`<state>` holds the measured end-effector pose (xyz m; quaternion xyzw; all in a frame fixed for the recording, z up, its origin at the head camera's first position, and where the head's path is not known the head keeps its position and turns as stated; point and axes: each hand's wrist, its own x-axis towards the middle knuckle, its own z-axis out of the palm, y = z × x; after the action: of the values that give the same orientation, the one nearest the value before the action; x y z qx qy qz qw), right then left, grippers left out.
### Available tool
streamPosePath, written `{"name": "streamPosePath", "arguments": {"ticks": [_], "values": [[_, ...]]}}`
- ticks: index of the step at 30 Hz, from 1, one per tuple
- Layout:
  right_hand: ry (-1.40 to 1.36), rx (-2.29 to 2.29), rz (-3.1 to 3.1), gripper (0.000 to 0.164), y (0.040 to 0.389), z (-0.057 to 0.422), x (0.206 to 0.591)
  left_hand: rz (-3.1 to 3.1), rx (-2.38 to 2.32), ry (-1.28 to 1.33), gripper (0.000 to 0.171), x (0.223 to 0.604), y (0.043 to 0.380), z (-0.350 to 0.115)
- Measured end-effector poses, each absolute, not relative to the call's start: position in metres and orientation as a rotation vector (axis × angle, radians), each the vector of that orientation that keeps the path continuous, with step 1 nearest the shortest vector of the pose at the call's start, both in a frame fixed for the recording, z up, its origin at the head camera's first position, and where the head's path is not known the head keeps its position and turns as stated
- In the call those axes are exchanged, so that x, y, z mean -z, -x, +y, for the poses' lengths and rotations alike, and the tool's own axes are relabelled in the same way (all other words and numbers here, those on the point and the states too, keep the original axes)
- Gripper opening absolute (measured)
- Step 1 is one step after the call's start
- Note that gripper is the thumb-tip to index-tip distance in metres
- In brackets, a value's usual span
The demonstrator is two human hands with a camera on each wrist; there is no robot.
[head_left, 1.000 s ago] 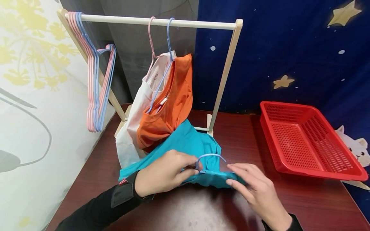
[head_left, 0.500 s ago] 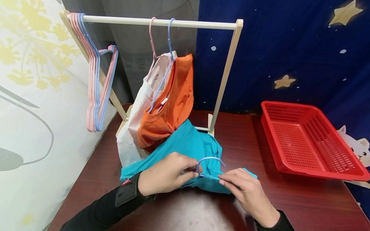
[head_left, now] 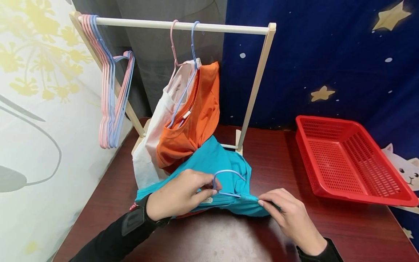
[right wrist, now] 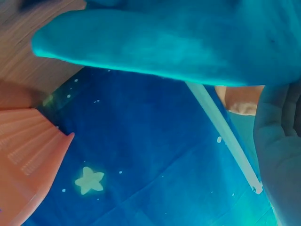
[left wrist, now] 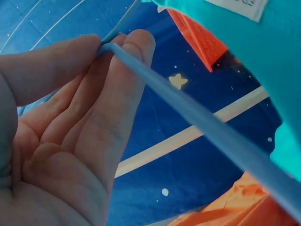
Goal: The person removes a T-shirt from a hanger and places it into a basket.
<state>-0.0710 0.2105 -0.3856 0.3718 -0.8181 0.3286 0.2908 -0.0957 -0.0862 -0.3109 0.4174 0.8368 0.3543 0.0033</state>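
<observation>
My left hand (head_left: 181,194) pinches a blue hanger (head_left: 229,194) at the neck below its hook. In the left wrist view, thumb and fingertips meet on the hanger (left wrist: 188,108), whose bar runs down to the right. A teal shirt (head_left: 209,156) lies below on the table, with part of the hanger inside its neckline and a white label (head_left: 207,200) showing. With thumb and fingers, my right hand (head_left: 289,216) pinches the shirt's edge right of the hook. The shirt (right wrist: 141,44) spans the top of the right wrist view; those fingertips are hidden there.
Behind stands a wooden rack (head_left: 226,28), bearing a white shirt (head_left: 148,134) and an orange shirt (head_left: 206,105) on hangers. Several pink and blue hangers (head_left: 108,83) hang at its left end. A red basket (head_left: 304,156) sits at the right on the dark table (head_left: 265,160).
My left hand has shifted left with the hanger, baring the shirt's label. My right hand came in toward the hook, took the fabric, then moved back right with it, showing more of the hanger bar.
</observation>
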Motion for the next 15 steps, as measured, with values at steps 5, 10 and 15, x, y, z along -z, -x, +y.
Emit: {"name": "streamPosePath", "arguments": {"ticks": [5,10,15], "values": [[-0.986,-0.879,-2.158,0.019,0.07,0.216,0.382,2.662,-1.098,-1.246,0.007,0.31,0.094,-0.089],[-0.959,-0.872,-2.137,0.011,0.069,0.222,0.374,2.705,-1.115,-1.162,0.008,0.31,0.093,-0.093],[-0.933,-0.879,-2.14,0.01,0.067,0.231,0.375,2.692,-1.155,-1.143,0.008,0.312,0.094,-0.098]]}}
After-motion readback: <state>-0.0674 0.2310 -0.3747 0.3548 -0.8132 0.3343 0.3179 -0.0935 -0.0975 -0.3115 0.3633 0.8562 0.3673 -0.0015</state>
